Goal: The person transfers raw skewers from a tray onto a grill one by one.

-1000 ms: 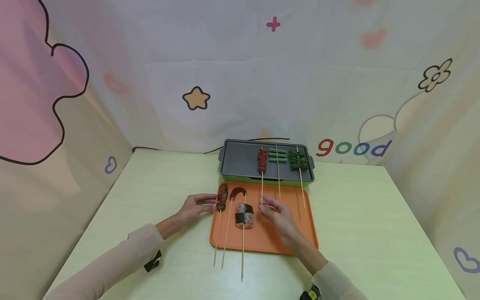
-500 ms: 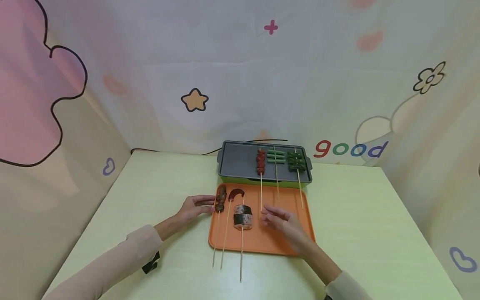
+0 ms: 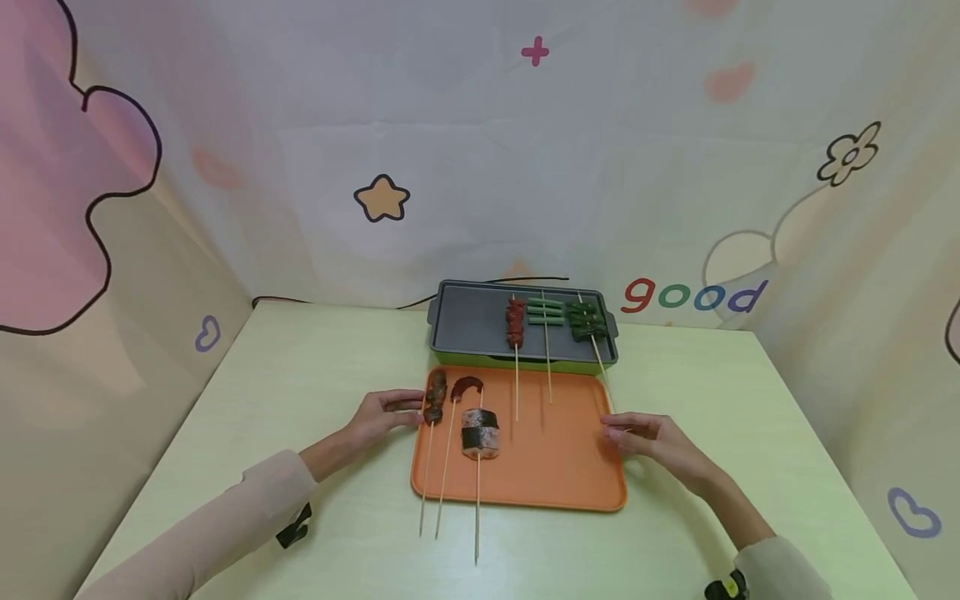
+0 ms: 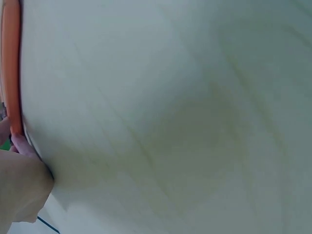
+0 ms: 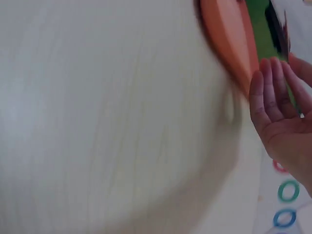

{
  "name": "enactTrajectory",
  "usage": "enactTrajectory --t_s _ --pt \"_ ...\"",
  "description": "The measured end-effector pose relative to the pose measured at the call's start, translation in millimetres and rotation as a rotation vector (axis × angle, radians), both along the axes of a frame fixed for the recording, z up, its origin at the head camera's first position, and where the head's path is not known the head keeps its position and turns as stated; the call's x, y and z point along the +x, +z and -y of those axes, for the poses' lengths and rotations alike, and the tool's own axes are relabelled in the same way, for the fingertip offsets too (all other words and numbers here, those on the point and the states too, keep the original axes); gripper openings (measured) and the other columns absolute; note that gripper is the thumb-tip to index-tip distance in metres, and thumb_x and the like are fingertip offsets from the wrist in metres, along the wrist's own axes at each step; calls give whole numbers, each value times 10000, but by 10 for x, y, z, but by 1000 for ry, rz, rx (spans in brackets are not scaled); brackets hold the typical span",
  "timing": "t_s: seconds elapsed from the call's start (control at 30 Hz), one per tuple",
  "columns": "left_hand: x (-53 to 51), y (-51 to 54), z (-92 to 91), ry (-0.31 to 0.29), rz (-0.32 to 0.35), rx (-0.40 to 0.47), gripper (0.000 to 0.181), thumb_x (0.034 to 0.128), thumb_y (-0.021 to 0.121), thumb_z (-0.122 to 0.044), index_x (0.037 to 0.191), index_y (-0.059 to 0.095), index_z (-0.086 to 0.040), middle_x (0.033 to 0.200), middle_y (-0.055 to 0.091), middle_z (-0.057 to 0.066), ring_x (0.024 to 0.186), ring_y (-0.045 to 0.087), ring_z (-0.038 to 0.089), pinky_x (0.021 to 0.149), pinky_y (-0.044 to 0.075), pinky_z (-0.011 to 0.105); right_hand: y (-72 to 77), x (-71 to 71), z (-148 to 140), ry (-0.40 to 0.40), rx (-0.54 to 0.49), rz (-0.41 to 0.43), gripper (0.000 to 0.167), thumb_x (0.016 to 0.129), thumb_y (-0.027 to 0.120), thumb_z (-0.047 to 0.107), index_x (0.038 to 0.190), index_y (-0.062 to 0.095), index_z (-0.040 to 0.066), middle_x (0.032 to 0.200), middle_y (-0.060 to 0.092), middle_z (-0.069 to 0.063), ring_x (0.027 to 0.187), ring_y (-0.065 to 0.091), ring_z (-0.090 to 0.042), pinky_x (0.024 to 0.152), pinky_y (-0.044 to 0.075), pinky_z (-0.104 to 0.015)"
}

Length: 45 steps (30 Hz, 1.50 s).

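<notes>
My left hand [image 3: 386,417] holds the left rim of an orange tray [image 3: 555,479], its fingertips beside a brown meat skewer [image 3: 435,398]. A curled dark-red skewer [image 3: 467,385] and a seaweed-wrapped skewer [image 3: 480,433] lie on the tray, sticks over its front edge. At the tray's right side, my right hand [image 3: 667,446] has thumb and fingertips at the stick end of a green vegetable skewer [image 3: 587,321], apparently pinching it. That skewer rests tilted on a grill [image 3: 468,321]. Beside it lie a green bean skewer [image 3: 545,312] and a red meat skewer [image 3: 515,323].
The grill has a dark plate and a green base, and stands against the cloth backdrop [image 3: 450,167] behind the tray. A black cable [image 3: 281,298] runs along the table's back edge. Pale tabletop [image 3: 720,392] surrounds the tray.
My right hand let go of the red meat skewer and moved right to the green vegetable skewer, whose stick end has swung rightward. The left hand has stayed at the tray rim.
</notes>
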<state>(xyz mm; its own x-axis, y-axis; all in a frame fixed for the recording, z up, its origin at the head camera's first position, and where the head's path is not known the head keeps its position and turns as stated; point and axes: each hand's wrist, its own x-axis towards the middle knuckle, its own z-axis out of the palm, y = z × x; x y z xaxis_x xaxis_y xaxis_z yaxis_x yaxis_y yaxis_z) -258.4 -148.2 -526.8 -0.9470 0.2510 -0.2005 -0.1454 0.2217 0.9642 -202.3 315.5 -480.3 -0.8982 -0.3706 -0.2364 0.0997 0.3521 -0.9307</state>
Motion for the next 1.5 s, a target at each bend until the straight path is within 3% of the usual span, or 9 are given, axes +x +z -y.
enactTrajectory --t_s 0.23,0.4,0.53,0.77,1.03,1.27,1.5 --pt "46 104 64 -25 94 -13 477 929 720 -39 1387 603 27 1367 658 203 1244 660 263 1062 550 379 -178 -84 -317 -32 -35 8 513 1029 624 185 1420 498 -123 1185 743 37 1000 709 -60 887 602 -215" --pt "124 157 89 -93 112 4 484 947 702 -51 1398 571 67 1366 649 229 1152 695 172 993 587 316 -188 -117 -322 -125 -95 22 555 1077 529 292 1442 472 -123 1110 748 21 1001 706 -66 869 616 -232" --pt "227 180 112 -130 106 -7 480 947 712 -80 1382 582 74 1328 675 215 1034 711 88 911 611 270 -109 -151 -252 -168 -75 7 589 1080 504 358 1425 497 -120 1104 734 2 1001 690 -44 874 613 -224" --pt "460 217 165 -147 109 -13 472 931 741 -131 1346 618 56 1226 729 158 967 714 72 852 616 248 -5 -235 -70 -177 -104 25 603 1062 556 320 1432 470 -149 1121 738 60 1008 691 -50 892 603 -214" --pt "733 256 217 -182 120 15 478 920 746 -131 1336 619 67 1179 741 119 949 699 55 858 608 235 -16 -247 14 -207 -226 93 539 1033 614 220 1422 498 -136 1083 753 85 999 691 -52 907 595 -209" --pt "827 239 207 -185 168 56 472 917 746 -115 1329 618 75 1114 757 31 941 697 53 861 610 229 -33 -186 72 -215 -338 104 336 1025 618 147 1304 649 -39 1049 775 98 977 708 -38 894 593 -197" --pt "906 257 167 -171 205 91 442 909 744 -91 1294 624 92 1020 759 -6 897 714 87 836 631 282 -118 -173 42 -213 -260 69 540 1052 576 268 1408 507 -132 1076 769 87 989 707 -41 897 596 -203"
